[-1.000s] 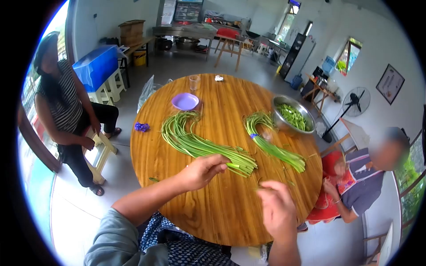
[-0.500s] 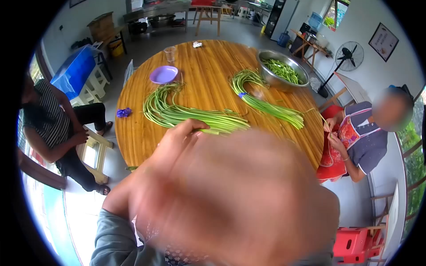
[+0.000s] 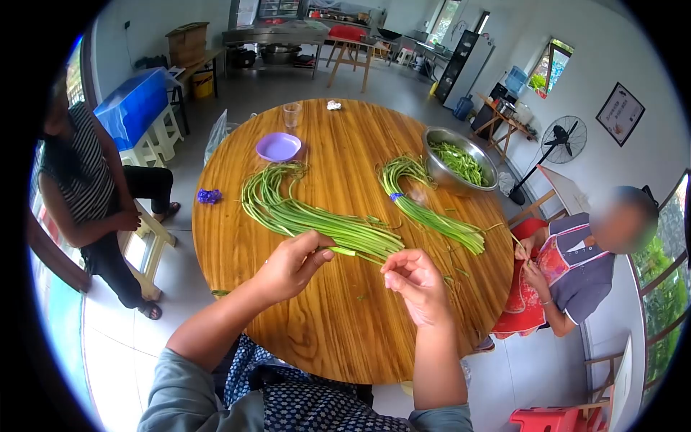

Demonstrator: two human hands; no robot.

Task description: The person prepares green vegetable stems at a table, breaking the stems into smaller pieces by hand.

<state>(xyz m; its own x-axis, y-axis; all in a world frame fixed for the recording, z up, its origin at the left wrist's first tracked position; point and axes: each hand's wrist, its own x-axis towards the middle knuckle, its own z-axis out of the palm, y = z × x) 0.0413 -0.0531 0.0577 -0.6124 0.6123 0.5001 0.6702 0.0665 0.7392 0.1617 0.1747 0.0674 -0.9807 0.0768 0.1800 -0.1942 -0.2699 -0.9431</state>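
Note:
In the head view, my left hand pinches a green garlic scape between thumb and fingers over the near part of the table. The scape's free length runs right to my right hand, whose thumb and curled fingers close at its tip. Just beyond my hands lies a loose heap of long garlic scapes, curled at the far left end. To its right is a second bunch, bound with a blue-purple tie.
On the round wooden table are a metal bowl of cut green pieces, a purple bowl, a clear cup and a bundle of purple ties. A person at right handles a stem; another sits at left.
My right hand, a large blur close to the camera before, is now lower over the table beside my left hand. The view has shifted, so the table sits lower in frame.

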